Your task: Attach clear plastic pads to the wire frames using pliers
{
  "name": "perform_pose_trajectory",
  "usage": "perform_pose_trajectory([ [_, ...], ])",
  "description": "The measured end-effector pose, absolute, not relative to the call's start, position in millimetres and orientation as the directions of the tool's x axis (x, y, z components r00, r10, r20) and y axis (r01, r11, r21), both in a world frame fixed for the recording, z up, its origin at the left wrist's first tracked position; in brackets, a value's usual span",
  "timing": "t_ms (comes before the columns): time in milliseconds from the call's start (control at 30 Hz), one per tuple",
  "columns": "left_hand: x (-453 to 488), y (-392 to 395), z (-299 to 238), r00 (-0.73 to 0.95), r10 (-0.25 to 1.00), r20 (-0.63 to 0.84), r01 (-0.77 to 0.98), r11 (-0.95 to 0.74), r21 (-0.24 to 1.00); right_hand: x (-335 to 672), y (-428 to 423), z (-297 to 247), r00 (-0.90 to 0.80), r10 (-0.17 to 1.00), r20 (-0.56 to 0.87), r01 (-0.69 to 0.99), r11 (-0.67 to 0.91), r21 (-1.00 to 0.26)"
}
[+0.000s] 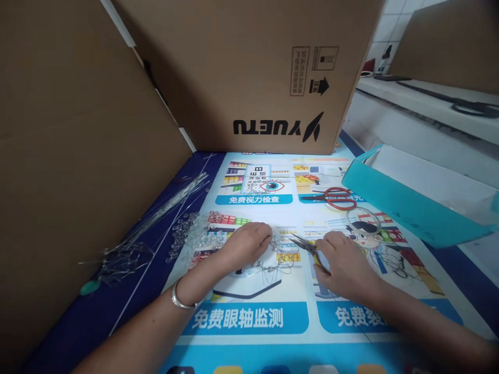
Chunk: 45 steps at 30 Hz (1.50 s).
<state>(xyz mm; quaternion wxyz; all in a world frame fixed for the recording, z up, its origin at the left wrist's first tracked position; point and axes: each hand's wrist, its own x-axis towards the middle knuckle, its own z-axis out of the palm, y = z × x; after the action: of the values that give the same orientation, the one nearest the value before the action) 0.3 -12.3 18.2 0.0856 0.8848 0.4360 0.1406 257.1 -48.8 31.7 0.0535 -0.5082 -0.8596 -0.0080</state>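
My left hand is closed in a pinch at the edge of a tangle of thin wire with small clear beads on it; the exact spot between the fingertips is hidden. In my right hand are needle-nose pliers with yellowish handles, their thin jaws slightly apart and pointing left toward the wire and my left fingertips. Loose clear beads lie heaped beyond and left of my left wrist, with some pinkish ones among them.
Red-handled scissors lie beyond the pliers, near a clear ring-shaped roll. More wire loops rest right of my right hand. A teal box stands at right, wire bundles at left. Cardboard panels wall the back and left.
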Motion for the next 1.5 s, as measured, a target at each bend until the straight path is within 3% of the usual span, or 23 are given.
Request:
perform_pose_trajectory([
  [333, 0.0, -12.7, 19.1, 0.592, 0.781, 0.200, 0.757, -0.623, 0.195, 259.9, -56.3, 10.1, -0.606, 0.793, 0.059, 0.762, 0.558, 0.329],
  [433, 0.0, -12.7, 18.3, 0.585, 0.788, 0.194, 0.764, -0.615, 0.195, 265.4, -45.8, 6.5, -0.591, 0.803, 0.080, 0.784, 0.548, 0.290],
  [600, 0.7, -12.4, 15.4, 0.584, 0.793, 0.174, 0.780, -0.607, 0.148, 264.9, -29.9, 25.7, -0.524, 0.844, 0.113, 0.852, 0.520, 0.064],
  [700, 1.3, -12.7, 14.3, 0.586, 0.794, 0.160, 0.790, -0.604, 0.103, 252.8, -25.9, 40.2, -0.605, 0.789, 0.103, 0.794, 0.608, 0.005],
  [900, 3.3, -15.5, 15.2, 0.600, 0.788, 0.135, 0.793, -0.608, 0.026, 229.4, -18.7, 46.6, -0.715, 0.698, 0.034, 0.699, 0.714, 0.039],
  [1500, 5.4, -23.5, 29.8, 0.646, 0.760, 0.072, 0.763, -0.646, -0.021, 229.6, -18.5, 48.4, -0.718, 0.696, 0.021, 0.696, 0.716, 0.052],
])
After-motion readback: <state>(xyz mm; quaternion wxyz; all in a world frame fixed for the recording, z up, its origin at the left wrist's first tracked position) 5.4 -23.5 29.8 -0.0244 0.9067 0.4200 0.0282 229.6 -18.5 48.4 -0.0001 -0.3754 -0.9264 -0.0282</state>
